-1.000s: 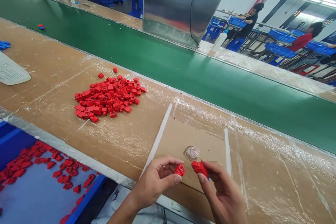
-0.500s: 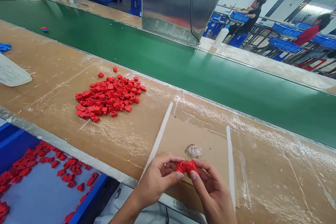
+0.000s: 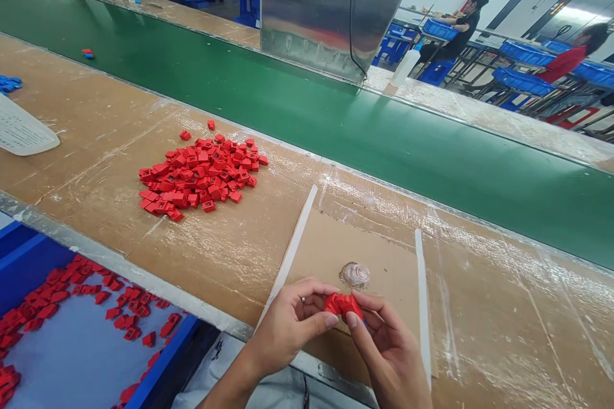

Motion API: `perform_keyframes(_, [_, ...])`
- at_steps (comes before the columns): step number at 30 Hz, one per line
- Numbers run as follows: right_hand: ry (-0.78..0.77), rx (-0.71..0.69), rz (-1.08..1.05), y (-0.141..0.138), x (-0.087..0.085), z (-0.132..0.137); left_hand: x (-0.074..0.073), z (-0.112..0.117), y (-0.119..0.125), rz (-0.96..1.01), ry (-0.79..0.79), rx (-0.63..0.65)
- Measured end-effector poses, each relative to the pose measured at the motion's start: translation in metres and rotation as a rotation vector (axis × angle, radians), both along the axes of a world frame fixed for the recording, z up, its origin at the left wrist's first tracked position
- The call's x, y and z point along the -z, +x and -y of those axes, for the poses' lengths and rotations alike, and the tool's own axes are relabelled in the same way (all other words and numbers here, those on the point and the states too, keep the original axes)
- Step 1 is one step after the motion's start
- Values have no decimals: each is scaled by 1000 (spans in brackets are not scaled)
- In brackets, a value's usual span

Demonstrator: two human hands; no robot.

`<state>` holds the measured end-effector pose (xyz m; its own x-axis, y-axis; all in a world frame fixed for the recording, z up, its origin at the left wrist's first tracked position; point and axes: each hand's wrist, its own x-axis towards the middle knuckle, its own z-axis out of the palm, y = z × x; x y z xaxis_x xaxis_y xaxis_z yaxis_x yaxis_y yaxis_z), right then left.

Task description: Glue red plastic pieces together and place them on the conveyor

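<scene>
My left hand point(image 3: 290, 326) pinches a small red plastic block point(image 3: 331, 303) between thumb and fingers. My right hand point(image 3: 391, 345) holds a second red plastic piece point(image 3: 348, 304) against it, and a bit of blue shows beside its fingers. The two red pieces touch, but the fingers partly cover them, so I cannot tell whether they are joined. Just beyond the fingertips, a small clear round dish point(image 3: 355, 274) sits on a cardboard sheet point(image 3: 330, 236) edged with white strips.
A heap of red blocks point(image 3: 204, 172) lies on the worktop to the left. Below it stands a blue bin point(image 3: 165, 367) with more red pieces. A green conveyor belt point(image 3: 288, 102) runs behind, carrying a red-and-blue piece point(image 3: 88, 54). Several people sit in the background.
The red-and-blue piece on the belt has moved slightly to the right. Both hands keep nearly the same grip and place.
</scene>
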<state>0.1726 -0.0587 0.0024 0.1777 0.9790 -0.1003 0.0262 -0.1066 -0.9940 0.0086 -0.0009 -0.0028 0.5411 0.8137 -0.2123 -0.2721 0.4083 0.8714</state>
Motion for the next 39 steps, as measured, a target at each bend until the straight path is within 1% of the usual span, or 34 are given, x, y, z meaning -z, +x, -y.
perform_keyframes(6, [83,-39,112,-2,2,-1,2,-2,0,-52,83,-28])
perform_keyframes(11, [81,-93,182,1,14,4,0,-5,0,-169,171,17])
perform_keyframes(14, [99,-70,185,-3,19,7,-2,-5,-1,-212,202,40])
perform_keyframes(16, [148,-55,213,-9,21,8,-1,-4,-1,-236,248,61])
perform_keyframes(19, [252,-70,240,-18,20,7,0,-5,-2,-232,300,95])
perform_keyframes(21, [307,-65,229,-21,20,6,0,-5,-2,-218,283,88])
perform_keyframes(24, [317,-43,224,-22,22,9,0,-5,-2,-198,221,75])
perform_keyframes(26, [265,7,152,-23,26,13,0,-4,-2,-170,176,65])
perform_keyframes(28, [183,87,13,-25,30,17,-1,-3,-3,-166,148,34])
perform_keyframes(30, [103,164,-102,-27,33,20,-1,-2,-3,-194,158,17])
perform_keyframes(32, [56,201,-143,-26,33,21,-2,-1,-3,-219,158,28])
perform_keyframes(35, [87,173,-127,-19,31,19,-4,-1,-1,-242,102,47])
perform_keyframes(37, [144,144,-53,-14,29,17,-5,-2,1,-257,87,55])
perform_keyframes(39, [179,145,42,-11,29,17,-6,-3,2,-276,103,63])
